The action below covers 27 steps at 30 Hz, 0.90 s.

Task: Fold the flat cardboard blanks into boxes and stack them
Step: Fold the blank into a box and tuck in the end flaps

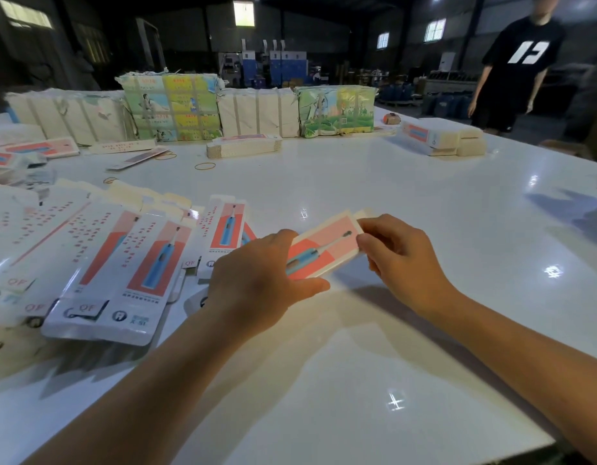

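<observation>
Hands both on one box (324, 250), held just above the surface (391, 182) between them. Left hand (256, 280) grips the near end, thumb under the lower edge, fingers curled over the top face. Right hand (401, 256) pinches the far end, fingers curled round the end flap. Box looks folded up, tilted, pink face with a blue toothbrush print facing up. Whether anything is inside it cannot be seen.

Left of the left hand: blanks (99, 263) spread flat in a loose overlapping pile on the surface, same toothbrush print and red text. One blank (223, 233) lies just beside the left hand, partly hidden by it.

Beyond the hands, well apart: a short stack of blanks (243, 147), and two rubber bands (204, 166) lying loose near it. Further back, a row of strapped bundles (173, 107), some plain white, some wrapped in green and yellow printed paper. Beyond and right of the right hand: stacked boxes (438, 137) near the surface's far edge, with a tape roll (392, 118) just beside them.

Person in a black shirt (515, 68) stands past the far right corner, off the surface.
</observation>
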Each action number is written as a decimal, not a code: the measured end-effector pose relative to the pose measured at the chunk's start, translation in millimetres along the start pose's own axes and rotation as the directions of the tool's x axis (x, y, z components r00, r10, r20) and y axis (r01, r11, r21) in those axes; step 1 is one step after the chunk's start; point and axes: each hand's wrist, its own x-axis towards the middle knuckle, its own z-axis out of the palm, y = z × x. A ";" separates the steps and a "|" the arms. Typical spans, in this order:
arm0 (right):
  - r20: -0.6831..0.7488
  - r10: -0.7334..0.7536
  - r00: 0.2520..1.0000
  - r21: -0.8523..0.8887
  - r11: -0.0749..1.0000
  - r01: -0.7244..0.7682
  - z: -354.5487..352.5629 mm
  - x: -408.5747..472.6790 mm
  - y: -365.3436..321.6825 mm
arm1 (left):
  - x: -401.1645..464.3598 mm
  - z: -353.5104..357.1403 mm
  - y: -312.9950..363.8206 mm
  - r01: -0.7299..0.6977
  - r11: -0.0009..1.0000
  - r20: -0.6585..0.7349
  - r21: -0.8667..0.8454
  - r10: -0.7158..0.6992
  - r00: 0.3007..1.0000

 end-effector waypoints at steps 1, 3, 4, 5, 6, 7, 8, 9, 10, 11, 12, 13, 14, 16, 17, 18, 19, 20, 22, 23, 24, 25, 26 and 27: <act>0.008 -0.033 0.999 -0.054 0.998 0.033 0.2 -0.5 0.1 | 0.0 -0.1 0.0 -0.006 1.000 0.002 0.002 0.006 1.000; 0.035 -0.081 0.996 -0.152 0.985 0.086 -0.2 -0.6 0.1 | -0.2 0.0 -0.2 -0.013 1.000 0.006 0.003 0.013 1.000; 0.047 -0.099 0.994 -0.186 0.977 0.106 -0.7 -0.3 0.2 | -0.3 0.3 -0.3 -0.015 1.000 0.007 0.002 0.015 1.000; 0.062 -0.113 0.992 -0.204 0.971 0.123 -1.4 -0.3 0.6 | -0.5 0.5 -0.4 -0.016 1.000 0.004 0.000 0.016 1.000; 0.075 -0.124 0.990 -0.217 0.967 0.137 -1.6 -0.6 0.2 | -0.4 0.5 -0.3 -0.017 1.000 -0.002 -0.002 0.017 1.000; 0.073 -0.135 0.988 -0.228 0.962 0.148 -2.0 -0.4 0.0 | -0.3 0.5 0.0 -0.016 1.000 -0.010 -0.005 0.016 1.000; 0.049 -0.148 0.988 -0.251 0.955 0.155 -3.1 0.1 -0.3 | -0.3 0.4 0.3 -0.012 1.000 -0.016 -0.017 0.012 1.000; -0.005 -0.156 0.988 -0.284 0.947 0.148 -4.5 1.7 -0.1 | 0.1 0.2 0.8 -0.006 0.999 -0.024 -0.037 0.005 1.000; -0.083 -0.152 0.985 -0.314 0.942 0.119 -5.5 4.0 0.7 | 0.2 0.0 1.1 0.004 0.998 -0.033 -0.061 -0.006 0.999; -0.159 -0.112 0.981 -0.295 0.954 0.061 -6.5 6.5 2.4 | 0.3 -0.1 1.6 0.015 0.997 -0.042 -0.078 -0.019 0.999; -0.202 -0.004 0.979 -0.184 0.982 -0.034 -7.7 10.0 4.5 | 0.2 0.0 2.1 0.024 0.996 -0.049 -0.084 -0.028 0.998; -0.170 0.182 0.969 0.052 0.983 -0.176 -8.8 12.8 3.8 | 0.0 0.2 3.3 0.029 0.996 -0.051 -0.081 -0.033 0.998; -0.023 0.353 0.935 0.367 0.873 -0.321 -9.0 14.8 1.2 | -0.3 0.4 4.8 0.027 0.997 -0.047 -0.077 -0.031 0.998; 0.319 0.427 0.846 0.707 0.487 -0.513 -6.4 16.1 0.1 | -0.9 2.0 8.1 0.003 0.998 -0.027 -0.068 -0.004 1.000; 0.347 0.413 0.842 0.706 0.477 -0.525 -3.9 15.2 -0.2 | -0.8 3.3 9.5 -0.013 0.998 -0.017 -0.062 0.012 1.000; 0.302 0.392 0.869 0.666 0.566 -0.487 -0.6 13.6 0.4 | -0.3 4.4 10.7 -0.023 0.998 -0.014 -0.062 0.022 1.000; 0.213 0.326 0.921 0.565 0.728 -0.389 3.1 10.2 1.5 | 0.1 5.3 12.2 -0.027 0.997 -0.016 -0.067 0.026 1.000; 0.120 0.199 0.973 0.357 0.906 -0.229 5.7 6.7 2.2 | 0.2 6.1 13.2 -0.028 0.997 -0.024 -0.067 0.026 0.999; 0.053 -0.093 0.994 -0.165 0.981 0.100 6.2 2.0 6.2 | 0.9 7.1 15.2 -0.025 0.999 -0.061 -0.039 0.023 0.998; 0.072 -0.162 0.984 -0.272 0.946 0.175 5.0 1.5 9.1 | 1.1 7.0 16.0 -0.024 0.999 -0.081 -0.026 0.021 0.997; 0.085 -0.169 0.982 -0.275 0.943 0.186 4.2 1.4 10.7 | 1.4 6.8 16.3 -0.023 1.000 -0.098 -0.018 0.021 0.995; 0.082 -0.138 0.987 -0.199 0.968 0.152 4.1 1.2 10.1 | 1.3 6.2 16.1 -0.024 1.000 -0.112 -0.007 0.023 0.993; 0.075 -0.079 0.994 -0.061 0.995 0.083 4.5 1.9 8.7 | 1.0 5.4 15.4 -0.026 1.000 -0.122 0.008 0.027 0.992; 0.074 -0.014 0.997 0.097 0.995 0.007 4.4 3.2 7.9 | 0.7 4.7 14.6 -0.032 0.999 -0.134 0.020 0.034 0.990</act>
